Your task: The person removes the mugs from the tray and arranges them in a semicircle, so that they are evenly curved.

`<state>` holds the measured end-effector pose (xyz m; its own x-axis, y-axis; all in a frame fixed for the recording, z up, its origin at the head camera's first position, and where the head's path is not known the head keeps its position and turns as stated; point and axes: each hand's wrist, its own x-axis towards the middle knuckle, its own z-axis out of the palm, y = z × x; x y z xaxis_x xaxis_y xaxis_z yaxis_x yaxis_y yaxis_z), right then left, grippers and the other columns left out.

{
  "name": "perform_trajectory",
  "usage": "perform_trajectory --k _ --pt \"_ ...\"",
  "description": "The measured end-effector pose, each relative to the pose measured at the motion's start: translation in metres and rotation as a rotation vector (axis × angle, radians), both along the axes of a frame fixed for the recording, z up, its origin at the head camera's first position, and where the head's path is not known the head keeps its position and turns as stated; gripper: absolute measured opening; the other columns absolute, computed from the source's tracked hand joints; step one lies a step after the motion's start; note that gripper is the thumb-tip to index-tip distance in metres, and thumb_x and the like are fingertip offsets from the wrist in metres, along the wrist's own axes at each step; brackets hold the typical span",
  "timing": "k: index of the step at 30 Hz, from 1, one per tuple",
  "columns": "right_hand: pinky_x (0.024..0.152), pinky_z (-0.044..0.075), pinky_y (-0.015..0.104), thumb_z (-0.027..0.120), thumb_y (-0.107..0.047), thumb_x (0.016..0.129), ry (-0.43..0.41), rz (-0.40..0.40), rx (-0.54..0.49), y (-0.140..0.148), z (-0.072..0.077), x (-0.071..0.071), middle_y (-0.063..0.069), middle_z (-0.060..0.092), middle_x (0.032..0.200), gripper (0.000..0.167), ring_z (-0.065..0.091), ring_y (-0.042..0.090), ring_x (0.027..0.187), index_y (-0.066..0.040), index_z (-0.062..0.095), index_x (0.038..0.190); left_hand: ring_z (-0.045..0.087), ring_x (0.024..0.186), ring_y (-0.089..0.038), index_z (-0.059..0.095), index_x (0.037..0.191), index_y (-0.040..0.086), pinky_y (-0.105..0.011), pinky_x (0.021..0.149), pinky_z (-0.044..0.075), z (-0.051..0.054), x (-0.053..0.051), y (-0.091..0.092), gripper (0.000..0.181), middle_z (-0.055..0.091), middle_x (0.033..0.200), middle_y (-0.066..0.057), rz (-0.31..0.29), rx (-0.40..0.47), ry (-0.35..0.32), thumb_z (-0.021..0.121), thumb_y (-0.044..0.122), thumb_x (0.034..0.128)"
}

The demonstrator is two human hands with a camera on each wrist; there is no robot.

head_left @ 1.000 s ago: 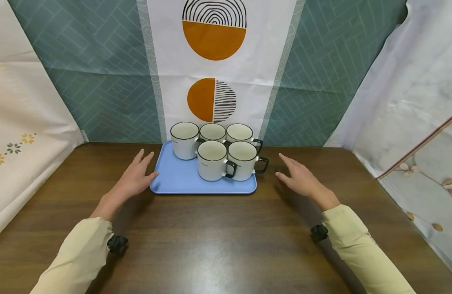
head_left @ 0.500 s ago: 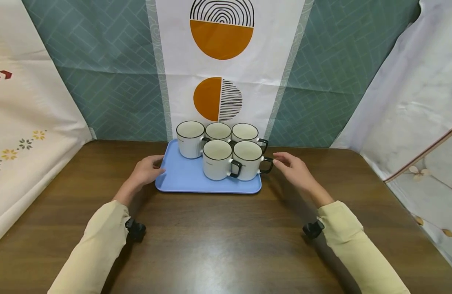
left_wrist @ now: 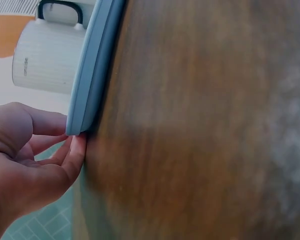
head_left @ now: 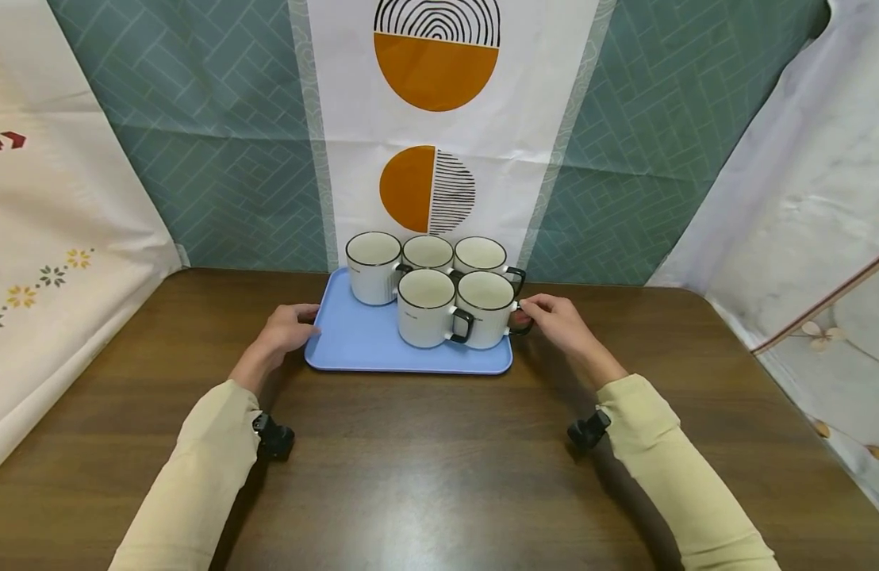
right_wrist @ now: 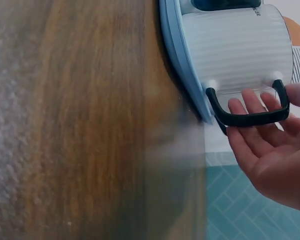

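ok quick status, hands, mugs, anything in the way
Left hand pinching blue tray by edge. Right hand holding front right mug by black handle. Mug upright on tray. Front left mug close beside it.

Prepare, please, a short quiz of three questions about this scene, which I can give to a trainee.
1. How many mugs does the head view show?
2. True or false: the left hand is at the right edge of the blue tray.
3. Which thing is the right hand touching?
A) The left sleeve
B) The black handle of the front-right mug
C) The wall hanging

Key
1. Five: three in the back row, two in front.
2. False; the left hand grips the left edge of the blue tray.
3. B
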<state>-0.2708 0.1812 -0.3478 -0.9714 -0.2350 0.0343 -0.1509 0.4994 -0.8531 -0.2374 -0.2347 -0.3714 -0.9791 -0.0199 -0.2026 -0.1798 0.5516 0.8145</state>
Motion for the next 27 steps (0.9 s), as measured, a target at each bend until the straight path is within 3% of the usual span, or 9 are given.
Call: perform_trajectory --k 4,7,13,16,22,27 --pt "0.091 0.042 0.043 0.044 -0.011 0.103 0.025 0.068 0.064 0.000 0.004 -0.002 0.020 0.069 0.096 0.029 0.059 0.032 0.100 0.013 0.061 0.104 0.036 0.129 -0.042 0.031 0.145 -0.011 -0.050 0.105 0.034 -0.002 -0.001 0.000 0.054 0.034 0.144 -0.032 0.004 0.015 -0.005 0.048 0.000 0.0938" --pt "0.087 0.041 0.040 0.044 -0.011 0.103 -0.008 0.104 0.073 0.001 0.007 -0.003 0.013 0.066 0.087 0.028 0.056 0.026 0.094 0.013 0.060 0.101 0.037 0.128 -0.041 0.032 0.144 -0.012 -0.049 0.105 0.035 -0.003 -0.001 0.000 0.054 0.034 0.143 -0.032 0.014 0.027 -0.002 0.048 -0.002 0.0929" --pt "0.087 0.042 0.043 0.039 -0.011 0.105 -0.151 0.279 -0.016 0.011 0.012 -0.007 0.006 0.053 0.081 0.031 0.050 0.018 0.083 0.017 0.053 0.103 0.040 0.122 -0.039 0.035 0.141 -0.014 -0.048 0.103 0.037 -0.003 -0.001 0.004 0.054 0.038 0.140 -0.032 0.040 0.051 0.029 0.048 -0.005 0.0893" --pt "0.083 0.044 0.040 0.037 -0.010 0.105 -0.152 0.332 -0.052 0.011 0.009 -0.008 0.006 0.049 0.078 0.031 0.050 0.016 0.078 0.016 0.052 0.099 0.040 0.119 -0.039 0.035 0.140 -0.015 -0.046 0.102 0.038 -0.003 -0.002 0.006 0.054 0.039 0.137 -0.033 0.040 0.047 0.047 0.047 -0.005 0.0878" --pt "0.071 0.044 0.027 0.038 -0.004 0.102 -0.051 0.226 -0.143 0.003 -0.002 -0.005 0.004 0.045 0.069 0.027 0.050 0.014 0.072 0.016 0.051 0.089 0.039 0.118 -0.040 0.035 0.139 -0.016 -0.047 0.101 0.037 -0.003 -0.003 0.004 0.055 0.039 0.134 -0.033 0.042 0.026 0.053 0.047 -0.007 0.0859" --pt "0.070 0.042 0.024 0.039 -0.003 0.102 -0.027 0.117 -0.237 -0.001 -0.009 -0.001 0.002 0.044 0.067 0.027 0.048 0.014 0.068 0.015 0.051 0.085 0.039 0.119 -0.040 0.035 0.140 -0.014 -0.047 0.103 0.036 -0.004 -0.003 0.004 0.055 0.039 0.136 -0.032 0.047 0.031 0.035 0.048 -0.007 0.0871"
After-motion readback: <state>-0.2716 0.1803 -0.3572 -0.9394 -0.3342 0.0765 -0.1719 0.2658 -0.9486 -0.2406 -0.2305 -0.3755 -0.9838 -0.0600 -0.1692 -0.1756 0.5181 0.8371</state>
